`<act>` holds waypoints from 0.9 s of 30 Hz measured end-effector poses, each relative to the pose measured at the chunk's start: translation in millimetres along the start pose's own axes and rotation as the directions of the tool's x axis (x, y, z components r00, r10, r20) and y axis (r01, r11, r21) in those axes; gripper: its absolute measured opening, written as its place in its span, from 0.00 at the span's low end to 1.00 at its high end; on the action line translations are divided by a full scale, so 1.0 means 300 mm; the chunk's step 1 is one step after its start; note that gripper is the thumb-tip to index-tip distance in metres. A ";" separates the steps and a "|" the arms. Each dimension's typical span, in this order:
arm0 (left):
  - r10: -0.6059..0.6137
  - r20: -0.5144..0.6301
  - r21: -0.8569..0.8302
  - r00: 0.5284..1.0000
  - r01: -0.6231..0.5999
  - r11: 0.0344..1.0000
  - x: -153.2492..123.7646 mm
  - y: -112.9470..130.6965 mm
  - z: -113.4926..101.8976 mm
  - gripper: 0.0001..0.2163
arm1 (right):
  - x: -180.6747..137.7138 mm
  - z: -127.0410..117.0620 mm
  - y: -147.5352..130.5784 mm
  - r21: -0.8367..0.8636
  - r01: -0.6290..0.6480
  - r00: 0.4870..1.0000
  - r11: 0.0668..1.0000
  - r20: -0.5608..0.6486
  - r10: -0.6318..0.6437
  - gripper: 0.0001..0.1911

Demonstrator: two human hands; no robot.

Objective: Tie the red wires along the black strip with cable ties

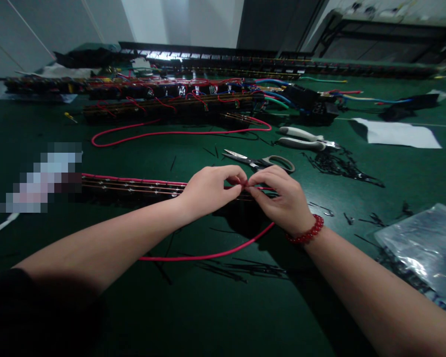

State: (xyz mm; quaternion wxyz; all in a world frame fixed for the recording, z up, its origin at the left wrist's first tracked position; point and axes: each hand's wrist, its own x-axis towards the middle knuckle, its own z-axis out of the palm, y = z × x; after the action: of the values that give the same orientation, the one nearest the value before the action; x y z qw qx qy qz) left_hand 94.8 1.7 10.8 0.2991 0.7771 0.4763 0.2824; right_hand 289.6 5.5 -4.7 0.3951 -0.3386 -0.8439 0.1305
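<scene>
A long black strip with copper bars (134, 188) lies across the green table in front of me, with a red wire (208, 255) running along its top and looping down toward me. My left hand (211, 191) and my right hand (282, 198) meet over the strip's right end. The fingertips of both pinch the red wire there, possibly with a thin black tie that I cannot make out. A red bead bracelet (305, 233) sits on my right wrist.
Scissors (260, 160) and grey-handled pliers (305, 139) lie just beyond my hands. Black tie offcuts (338, 166) are scattered at right, and loose black ties (241, 270) lie near me. A clear plastic bag (427, 253) is at right. More wired strips (171, 106) and white paper (397, 134) lie farther back.
</scene>
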 end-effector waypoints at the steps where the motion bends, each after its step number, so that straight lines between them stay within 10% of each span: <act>1: 0.000 0.000 0.002 1.000 0.000 1.000 0.000 0.000 0.000 0.08 | 0.000 0.000 -0.002 -0.002 -0.006 1.000 1.000 0.000 0.006 0.03; 27: -0.026 -0.010 0.087 1.000 0.026 0.996 0.004 -0.009 0.011 0.07 | 0.005 0.004 -0.021 -0.118 0.056 0.998 0.991 -0.032 -0.060 0.06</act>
State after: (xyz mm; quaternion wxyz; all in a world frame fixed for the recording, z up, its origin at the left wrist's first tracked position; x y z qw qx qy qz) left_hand 96.2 3.3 6.9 0.2665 0.7819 0.4995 0.2608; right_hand 285.1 1.9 -1.6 0.3932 -0.3389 -0.8524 0.0630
